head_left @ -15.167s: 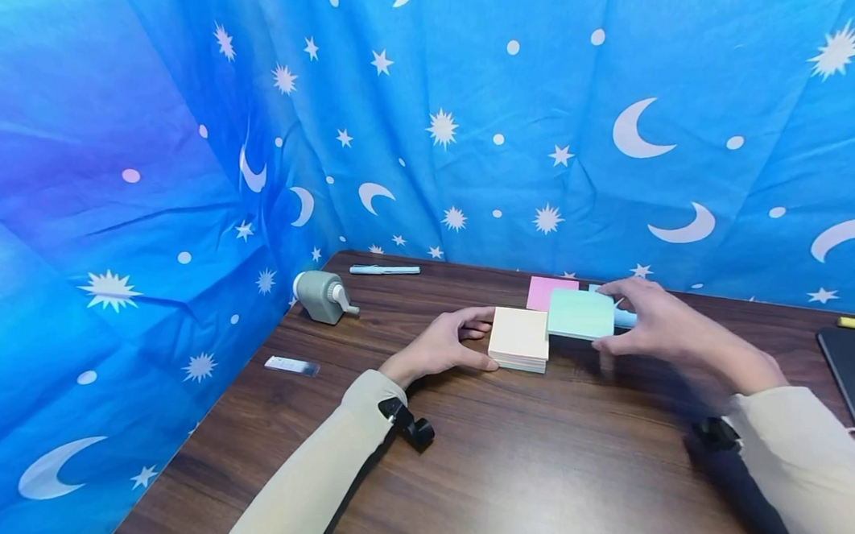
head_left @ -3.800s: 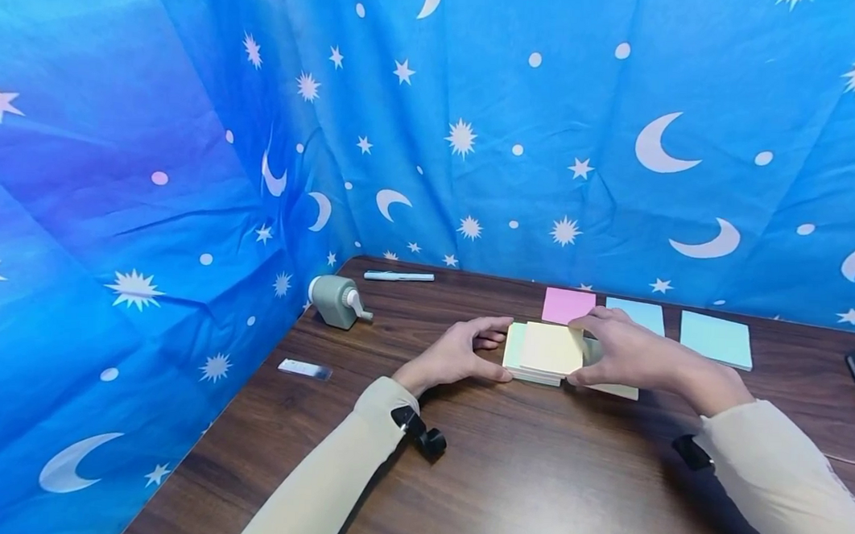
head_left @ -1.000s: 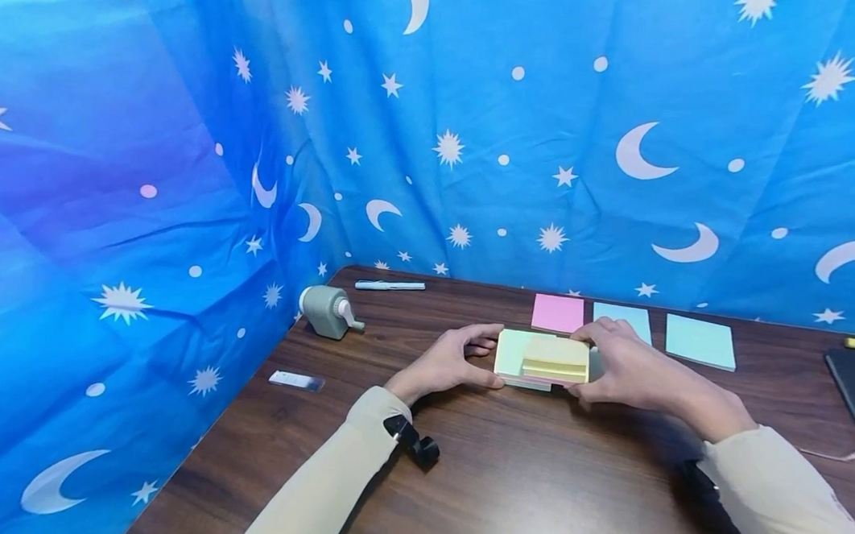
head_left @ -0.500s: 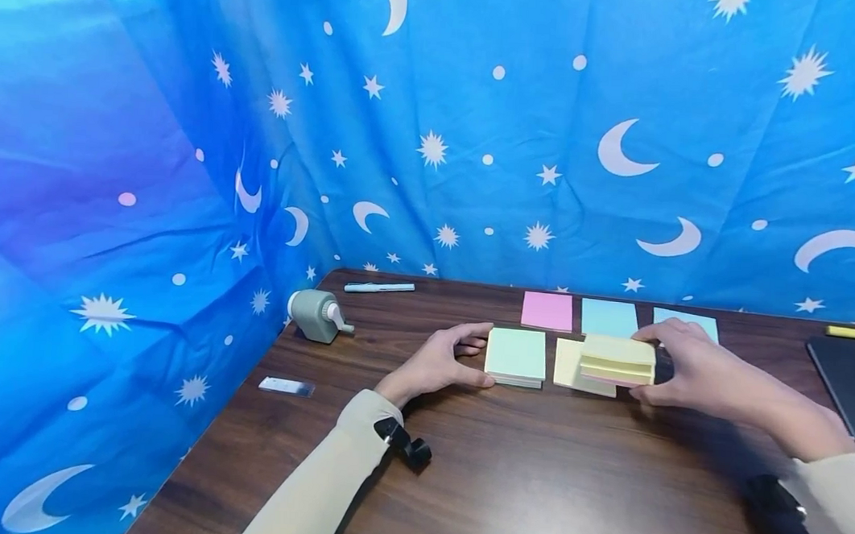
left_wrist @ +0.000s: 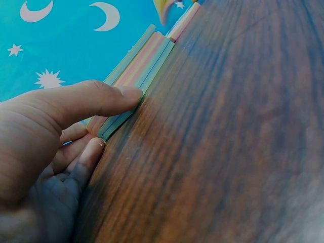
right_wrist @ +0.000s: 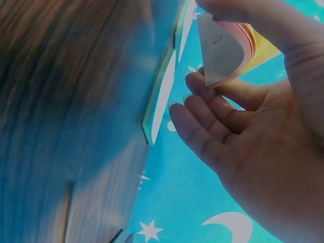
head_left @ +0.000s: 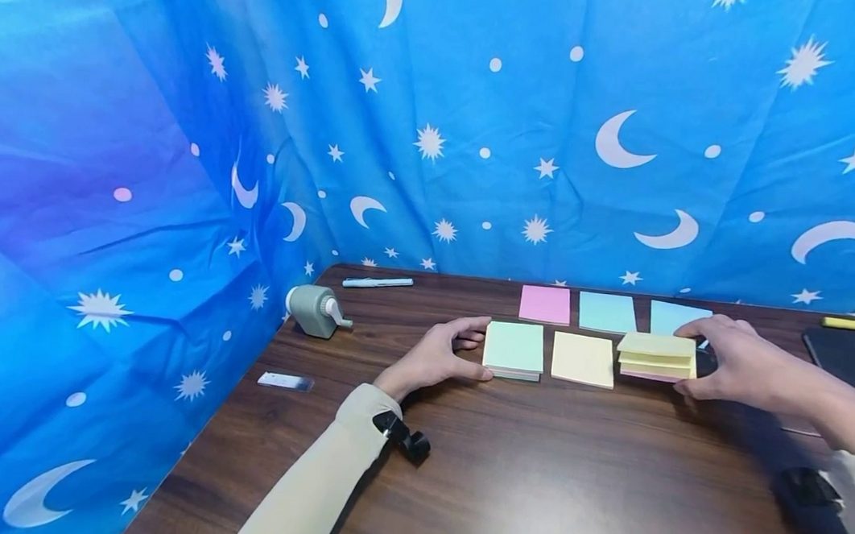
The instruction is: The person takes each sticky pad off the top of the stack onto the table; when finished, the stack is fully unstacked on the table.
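On the dark wooden table, the right hand is gripping a light, flexible sticky-note stack by its edges, right of the yellow pad. The left hand is pinching the green-topped pad at its side; such paper likely fans unless held by opposite edges.

three pads behind, three stacks in front, sharpener far left
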